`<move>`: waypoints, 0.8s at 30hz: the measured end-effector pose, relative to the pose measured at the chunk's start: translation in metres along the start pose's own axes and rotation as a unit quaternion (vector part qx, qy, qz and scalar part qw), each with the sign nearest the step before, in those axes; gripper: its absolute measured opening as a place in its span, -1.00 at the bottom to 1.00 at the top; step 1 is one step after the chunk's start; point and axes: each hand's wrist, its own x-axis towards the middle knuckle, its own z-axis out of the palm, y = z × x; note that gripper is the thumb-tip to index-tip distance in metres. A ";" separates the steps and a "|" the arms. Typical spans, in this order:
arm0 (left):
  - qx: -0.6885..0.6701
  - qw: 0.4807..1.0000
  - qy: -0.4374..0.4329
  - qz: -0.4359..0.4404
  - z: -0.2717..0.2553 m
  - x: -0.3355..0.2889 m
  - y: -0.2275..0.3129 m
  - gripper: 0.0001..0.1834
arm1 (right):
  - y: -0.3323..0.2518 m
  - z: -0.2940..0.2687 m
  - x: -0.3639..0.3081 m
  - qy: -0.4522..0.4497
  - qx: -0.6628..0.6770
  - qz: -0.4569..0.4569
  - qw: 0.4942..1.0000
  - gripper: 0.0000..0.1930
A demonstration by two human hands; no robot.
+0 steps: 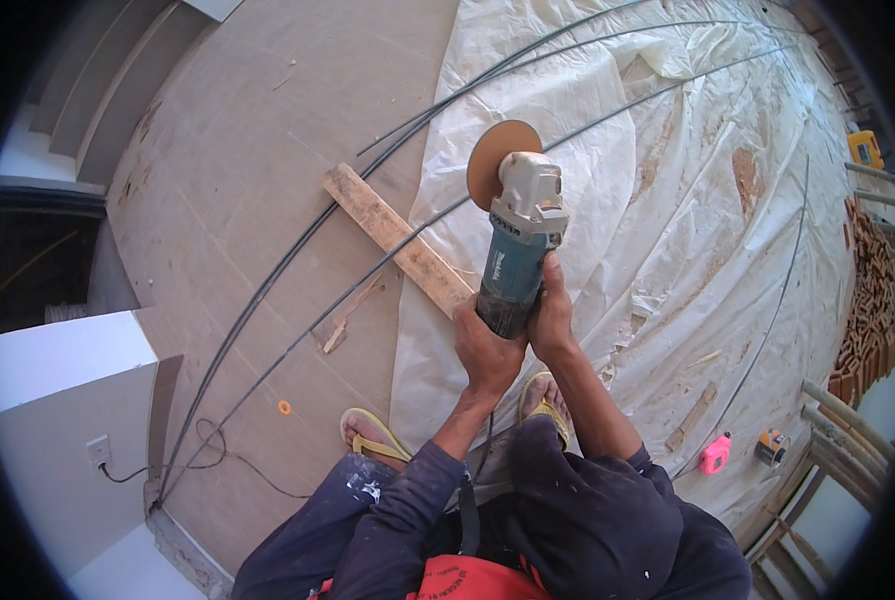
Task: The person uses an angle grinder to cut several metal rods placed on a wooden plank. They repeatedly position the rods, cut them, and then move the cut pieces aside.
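Note:
Both my hands grip a teal angle grinder with a grey metal head, held up in front of me. Its thin brown cutting disc points away from me, at the upper left of the tool. My left hand wraps the rear of the body from below and the left. Along its right side lies my right hand, thumb pointing up the body. Beneath the tool, a rough wooden plank lies on the floor, with one long dark steel rod crossing over it. The disc is apart from the plank.
Further bent rods curve across the tiled floor. A wrinkled white plastic sheet covers the right side. A pink tape measure and an orange-and-black device lie at right. A cord runs from a wall socket. Stacked wood pieces stand far right.

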 end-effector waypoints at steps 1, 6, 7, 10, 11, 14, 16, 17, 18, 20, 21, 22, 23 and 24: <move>0.011 1.000 0.000 0.012 -0.001 0.001 0.002 -0.31 | 0.000 -0.001 -0.001 0.005 0.022 -0.005 1.000 -0.37; 0.022 0.999 -0.020 0.036 0.003 0.002 -0.006 -0.38 | 0.020 0.001 -0.008 0.096 -0.135 -0.141 0.976 -0.42; 0.052 0.997 -0.031 0.056 0.004 0.000 -0.005 -0.40 | 0.014 0.004 -0.014 0.098 -0.174 -0.120 0.973 -0.38; 0.126 0.980 -0.060 0.138 0.007 -0.006 0.001 -0.46 | -0.006 0.000 -0.023 0.157 -0.169 -0.110 0.967 -0.39; 0.127 0.980 -0.061 0.138 0.011 -0.009 0.004 -0.46 | -0.008 -0.008 -0.024 0.162 -0.160 -0.125 0.966 -0.39; 0.105 0.979 -0.077 0.156 0.020 -0.027 0.027 -0.41 | -0.012 -0.043 -0.032 0.183 -0.110 -0.134 0.968 -0.42; 0.042 0.975 -0.134 0.175 0.023 -0.031 0.042 -0.39 | -0.013 -0.073 -0.032 0.151 -0.032 -0.119 0.981 -0.45; 0.019 0.971 -0.154 0.182 0.021 -0.031 0.045 -0.37 | -0.020 -0.077 -0.033 0.123 0.009 -0.110 0.986 -0.46; -0.010 0.969 -0.209 0.133 0.022 -0.034 0.044 -0.25 | -0.028 -0.085 -0.038 0.106 0.028 -0.085 0.990 -0.48; -0.092 0.926 -0.367 -0.009 0.020 -0.028 0.051 -0.20 | -0.041 -0.098 -0.050 0.075 0.074 -0.090 0.990 -0.48; -0.129 0.885 -0.440 -0.082 0.015 -0.020 0.062 -0.18 | -0.046 -0.106 -0.056 0.059 0.096 -0.091 0.989 -0.48; -0.125 0.817 -0.538 -0.166 0.012 -0.007 0.075 -0.16 | -0.042 -0.122 -0.058 0.036 0.100 -0.091 0.990 -0.39; -0.128 0.808 -0.556 -0.145 0.011 -0.002 0.082 -0.18 | -0.044 -0.125 -0.060 0.010 0.121 -0.091 0.988 -0.38; -0.132 0.799 -0.573 -0.124 0.011 0.002 0.088 -0.21 | -0.047 -0.127 -0.062 -0.015 0.141 -0.090 0.986 -0.36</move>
